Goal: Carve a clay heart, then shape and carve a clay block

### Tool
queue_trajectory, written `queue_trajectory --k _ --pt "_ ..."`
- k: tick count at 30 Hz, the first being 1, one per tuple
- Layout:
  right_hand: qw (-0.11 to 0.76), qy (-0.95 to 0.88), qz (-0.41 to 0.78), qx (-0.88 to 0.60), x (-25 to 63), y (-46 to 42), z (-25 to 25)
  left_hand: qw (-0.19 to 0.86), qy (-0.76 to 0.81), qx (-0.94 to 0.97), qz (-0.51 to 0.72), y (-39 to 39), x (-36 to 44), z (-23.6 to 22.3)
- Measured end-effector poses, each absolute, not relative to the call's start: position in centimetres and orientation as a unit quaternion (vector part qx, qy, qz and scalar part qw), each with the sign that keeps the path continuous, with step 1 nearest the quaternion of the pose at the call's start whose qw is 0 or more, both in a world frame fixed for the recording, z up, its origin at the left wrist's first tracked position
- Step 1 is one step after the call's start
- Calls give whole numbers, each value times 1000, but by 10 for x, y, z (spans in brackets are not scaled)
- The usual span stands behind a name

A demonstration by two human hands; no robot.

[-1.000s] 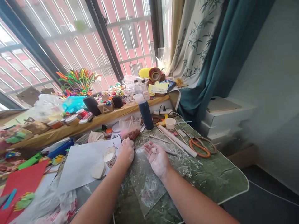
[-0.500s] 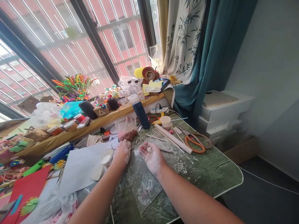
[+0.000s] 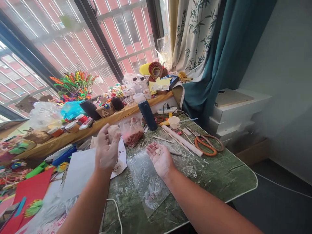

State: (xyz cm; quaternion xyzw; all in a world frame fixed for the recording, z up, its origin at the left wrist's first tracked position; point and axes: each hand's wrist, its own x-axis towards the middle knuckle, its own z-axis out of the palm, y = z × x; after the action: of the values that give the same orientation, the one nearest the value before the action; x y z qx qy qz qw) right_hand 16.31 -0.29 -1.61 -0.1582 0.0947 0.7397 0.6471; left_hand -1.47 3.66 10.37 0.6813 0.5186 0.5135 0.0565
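Observation:
My right hand [image 3: 161, 159] lies palm up above a clear plastic sheet [image 3: 138, 172], its fingers stretched out. A small crumbly whitish lump [image 3: 159, 151] rests on that palm. My left hand [image 3: 107, 149] is raised to the left, its fingers and thumb curled around a pale round piece [image 3: 113, 130], whose kind I cannot make out. Whitish powder coats both hands. Beyond them a clear bag of reddish-brown material [image 3: 133, 138] sits on the green tabletop [image 3: 209, 178]. Below my left hand stands a white cup [image 3: 119, 167], partly hidden.
Scissors with orange handles [image 3: 206, 148], a pale roller [image 3: 182, 139], thin sticks and a paper cup [image 3: 174, 122] lie to the right. A dark blue bottle [image 3: 148, 115] stands behind. White paper [image 3: 79, 172] and red paper [image 3: 31, 198] cover the left side. A crowded ledge runs below the window.
My left hand has moved away from the bag, leftward and up, and now holds a pale round piece. My right hand stays palm up with the lump. The view has shifted slightly.

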Motion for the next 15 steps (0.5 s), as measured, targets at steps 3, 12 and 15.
queue_trajectory --k 3,12,15 --pt "637 86 752 -149 162 -7 -11 4 460 675 576 13 0 106" --pt "564 -42 823 -62 158 -26 2 25 488 842 229 -23 69 12" --pt "596 -43 800 -45 158 -24 4 1 455 874 172 -25 69 23"
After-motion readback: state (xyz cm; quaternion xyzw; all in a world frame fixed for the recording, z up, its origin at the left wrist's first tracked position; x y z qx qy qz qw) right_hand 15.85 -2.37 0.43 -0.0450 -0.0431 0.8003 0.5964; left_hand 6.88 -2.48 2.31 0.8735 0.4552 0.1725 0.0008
